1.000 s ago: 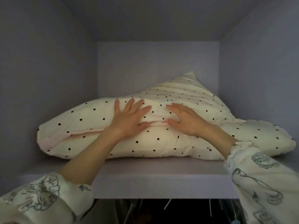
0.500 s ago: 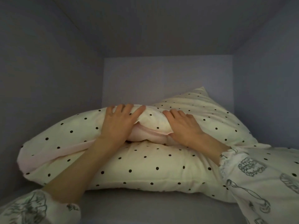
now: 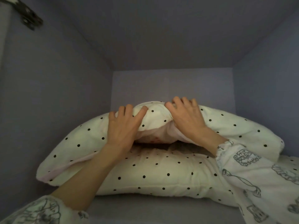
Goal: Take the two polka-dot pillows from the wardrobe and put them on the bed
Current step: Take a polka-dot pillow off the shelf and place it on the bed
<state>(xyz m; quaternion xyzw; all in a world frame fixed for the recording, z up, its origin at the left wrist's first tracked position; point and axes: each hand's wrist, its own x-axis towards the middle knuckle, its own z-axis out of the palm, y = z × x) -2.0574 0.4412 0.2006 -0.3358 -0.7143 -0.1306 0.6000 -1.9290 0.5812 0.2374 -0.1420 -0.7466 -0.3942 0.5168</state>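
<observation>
Your left hand [image 3: 123, 126] and right hand [image 3: 186, 118] both grip the near edge of the upper pillow [image 3: 226, 126], fingers curled over a bunched fold, likely to peel it off the lower pillow [image 3: 153, 173] it rests on. Both pillows sit on the wardrobe shelf [image 3: 145, 207]. The side walls [image 3: 48, 110] stand close at either end; your right sleeve [image 3: 258, 183] lies across the lower pillow.
</observation>
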